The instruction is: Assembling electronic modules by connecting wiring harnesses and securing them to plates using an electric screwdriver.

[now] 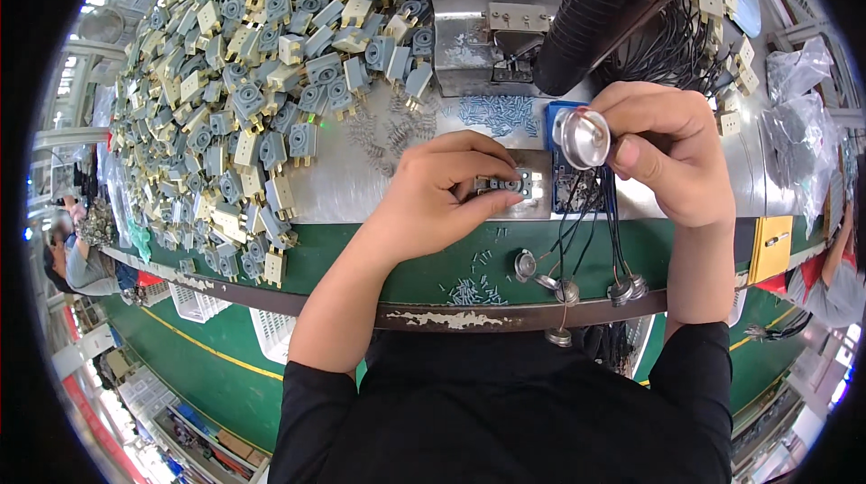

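Note:
My left hand [433, 191] pinches a small grey plastic housing [512, 184] against a metal block [539, 168] on the bench; the fingers cover part of it. Raised just to the right, my right hand [675, 146] grips a round silver metal cup [585, 138] between thumb and fingers. Beneath the cup, a blue tray [553, 123] holds small dark parts. Several similar metal cups [566, 292] dangle on dark wires over the bench's front edge. Behind my left hand lie loose coil springs [383, 134] and a patch of small bluish screws [496, 112].
A big heap of grey and cream housings [316, 69] covers the left side. A dark ribbed tube [591, 19] slants down before a metal fixture [516, 17]. More screws [474, 293] lie near the front edge. At right are a yellow pad [769, 251] and plastic bags [798, 73].

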Tool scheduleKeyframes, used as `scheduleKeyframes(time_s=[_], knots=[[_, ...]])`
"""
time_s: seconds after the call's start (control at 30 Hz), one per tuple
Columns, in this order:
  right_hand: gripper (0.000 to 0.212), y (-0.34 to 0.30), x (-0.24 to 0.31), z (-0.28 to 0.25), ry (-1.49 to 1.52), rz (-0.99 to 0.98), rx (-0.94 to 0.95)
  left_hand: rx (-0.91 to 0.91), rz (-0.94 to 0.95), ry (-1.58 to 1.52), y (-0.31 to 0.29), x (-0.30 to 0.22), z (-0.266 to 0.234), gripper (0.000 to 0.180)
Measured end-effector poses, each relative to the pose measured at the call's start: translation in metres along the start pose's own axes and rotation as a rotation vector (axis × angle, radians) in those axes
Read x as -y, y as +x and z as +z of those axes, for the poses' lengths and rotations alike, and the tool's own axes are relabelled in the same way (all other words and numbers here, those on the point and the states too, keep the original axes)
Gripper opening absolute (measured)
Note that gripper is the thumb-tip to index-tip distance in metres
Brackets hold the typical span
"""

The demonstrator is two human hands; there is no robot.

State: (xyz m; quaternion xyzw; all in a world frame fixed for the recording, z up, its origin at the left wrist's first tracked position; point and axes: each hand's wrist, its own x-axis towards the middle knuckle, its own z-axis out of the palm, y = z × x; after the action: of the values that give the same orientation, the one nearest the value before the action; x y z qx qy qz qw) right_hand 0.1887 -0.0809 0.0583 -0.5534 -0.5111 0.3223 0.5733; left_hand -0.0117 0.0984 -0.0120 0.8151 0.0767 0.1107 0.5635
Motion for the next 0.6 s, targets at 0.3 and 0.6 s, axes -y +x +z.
scheduleKeyframes(time_s=[0.3,0.6], knots=[[0.019,0.005,0.005,0.014,-0.049,0.186,0.066,-0.052,0.116,-0.009,0.004,-0.004,0.001,0.030],[0.017,0.008,-0.013,0.033,-0.253,-0.044,0.015,-0.159,0.370,0.007,0.005,-0.006,-0.015,0.042]])
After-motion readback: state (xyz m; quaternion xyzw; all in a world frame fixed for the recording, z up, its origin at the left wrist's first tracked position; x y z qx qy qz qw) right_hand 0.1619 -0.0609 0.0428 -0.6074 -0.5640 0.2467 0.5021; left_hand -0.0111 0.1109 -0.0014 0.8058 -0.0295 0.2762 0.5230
